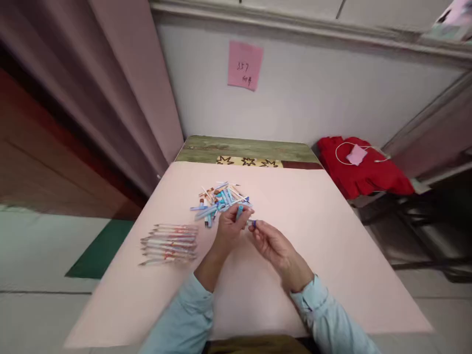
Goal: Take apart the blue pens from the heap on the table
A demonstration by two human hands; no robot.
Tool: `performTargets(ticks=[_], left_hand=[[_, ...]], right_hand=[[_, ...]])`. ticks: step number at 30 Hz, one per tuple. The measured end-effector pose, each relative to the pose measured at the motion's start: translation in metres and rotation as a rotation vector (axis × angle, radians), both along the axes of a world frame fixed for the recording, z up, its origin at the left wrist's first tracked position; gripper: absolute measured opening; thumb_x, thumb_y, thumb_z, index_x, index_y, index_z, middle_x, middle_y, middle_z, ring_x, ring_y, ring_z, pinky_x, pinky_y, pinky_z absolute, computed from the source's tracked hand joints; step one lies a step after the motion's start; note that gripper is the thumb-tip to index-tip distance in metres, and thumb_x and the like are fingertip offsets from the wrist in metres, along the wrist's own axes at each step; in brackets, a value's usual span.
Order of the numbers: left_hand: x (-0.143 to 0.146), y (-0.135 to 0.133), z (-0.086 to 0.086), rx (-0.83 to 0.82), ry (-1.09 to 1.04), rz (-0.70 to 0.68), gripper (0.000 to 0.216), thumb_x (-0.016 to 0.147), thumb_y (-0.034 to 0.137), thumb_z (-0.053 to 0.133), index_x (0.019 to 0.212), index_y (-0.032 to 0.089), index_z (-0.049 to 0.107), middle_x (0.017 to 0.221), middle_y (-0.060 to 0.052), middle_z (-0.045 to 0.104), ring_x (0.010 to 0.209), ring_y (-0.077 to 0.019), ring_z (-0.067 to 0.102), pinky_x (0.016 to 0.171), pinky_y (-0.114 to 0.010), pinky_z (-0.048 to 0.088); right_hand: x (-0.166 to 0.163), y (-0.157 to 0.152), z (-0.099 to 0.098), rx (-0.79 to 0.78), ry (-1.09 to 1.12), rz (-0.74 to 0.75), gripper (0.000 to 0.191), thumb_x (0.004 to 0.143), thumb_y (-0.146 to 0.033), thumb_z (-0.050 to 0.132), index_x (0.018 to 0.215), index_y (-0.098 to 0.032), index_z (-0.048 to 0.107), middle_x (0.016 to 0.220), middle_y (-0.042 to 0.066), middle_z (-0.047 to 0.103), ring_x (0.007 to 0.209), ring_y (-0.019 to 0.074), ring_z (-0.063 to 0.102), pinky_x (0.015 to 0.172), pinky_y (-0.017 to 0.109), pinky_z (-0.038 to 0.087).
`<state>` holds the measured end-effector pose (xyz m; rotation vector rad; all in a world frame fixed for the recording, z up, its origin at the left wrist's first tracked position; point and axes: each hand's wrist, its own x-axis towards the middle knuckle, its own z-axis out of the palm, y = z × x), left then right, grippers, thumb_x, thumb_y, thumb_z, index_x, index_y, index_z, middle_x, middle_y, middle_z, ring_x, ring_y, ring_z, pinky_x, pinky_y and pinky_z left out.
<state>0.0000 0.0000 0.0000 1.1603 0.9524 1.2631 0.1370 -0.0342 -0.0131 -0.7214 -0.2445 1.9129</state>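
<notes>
On my feed the left hand [232,222] has its fingers curled closely round a light-blue piece [239,211], while the right hand [275,246] pinches a small blue-ended piece [254,223] between thumb and fingertips, just beside the left fingers. I can't tell whether the two pieces touch. Both look light and stiff to me, probably smooth plastic that could slip, so I'd grip the small one near its blue end and squeeze gently. Just beyond the left hand lies a loose heap of pen-like parts [225,197]; to its left, slim pencil-like sticks [169,243] lie side by side on the table [350,280]
</notes>
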Motion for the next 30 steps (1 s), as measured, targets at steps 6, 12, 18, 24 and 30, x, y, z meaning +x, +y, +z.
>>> performTargets(ticks=[6, 12, 18, 24, 30], left_hand=[[0.0, 0.003, -0.006, -0.096, -0.041, -0.016, 0.023, 0.08, 0.037, 0.069, 0.079, 0.016, 0.059, 0.071, 0.002, 0.061, 0.045, -0.0032, 0.036, 0.043, -0.018, 0.027], [0.001, 0.005, -0.013, -0.078, 0.034, -0.008, 0.019, 0.079, 0.033, 0.068, 0.081, 0.016, 0.061, 0.064, 0.005, 0.055, 0.046, -0.004, 0.037, 0.044, -0.018, 0.028], [-0.001, 0.002, -0.013, -0.106, 0.068, 0.029, 0.021, 0.077, 0.033, 0.071, 0.087, 0.015, 0.067, 0.062, 0.005, 0.052, 0.048, -0.0049, 0.037, 0.045, -0.018, 0.029], [0.006, -0.004, -0.007, -0.117, 0.038, 0.073, 0.024, 0.075, 0.033, 0.073, 0.092, 0.017, 0.067, 0.072, 0.003, 0.059, 0.049, -0.0043, 0.038, 0.045, -0.018, 0.029], [0.014, -0.006, 0.002, -0.131, 0.103, 0.117, 0.021, 0.072, 0.032, 0.075, 0.083, 0.016, 0.067, 0.059, 0.005, 0.052, 0.046, -0.0041, 0.034, 0.044, -0.018, 0.026]], right_hand=[[0.004, 0.005, -0.002, 0.018, -0.029, -0.015, 0.02, 0.074, -0.014, 0.08, 0.092, -0.013, 0.07, 0.083, 0.002, 0.075, 0.07, 0.0076, 0.071, 0.068, 0.01, 0.058], [0.005, 0.011, -0.005, 0.047, -0.292, -0.144, 0.027, 0.07, -0.027, 0.085, 0.087, -0.013, 0.069, 0.077, 0.006, 0.076, 0.062, 0.0106, 0.07, 0.058, 0.016, 0.06], [0.008, 0.015, -0.008, 0.118, -0.315, -0.16, 0.03, 0.069, -0.03, 0.086, 0.089, -0.014, 0.069, 0.075, 0.004, 0.075, 0.06, 0.0092, 0.069, 0.057, 0.015, 0.059], [0.01, 0.017, -0.009, 0.116, -0.232, -0.154, 0.032, 0.071, -0.029, 0.083, 0.096, -0.013, 0.069, 0.077, 0.006, 0.076, 0.061, 0.009, 0.069, 0.058, 0.015, 0.058], [0.012, 0.011, -0.003, 0.147, -0.26, -0.226, 0.031, 0.07, -0.027, 0.083, 0.095, -0.017, 0.068, 0.082, 0.004, 0.074, 0.067, 0.0097, 0.067, 0.063, 0.018, 0.056]])
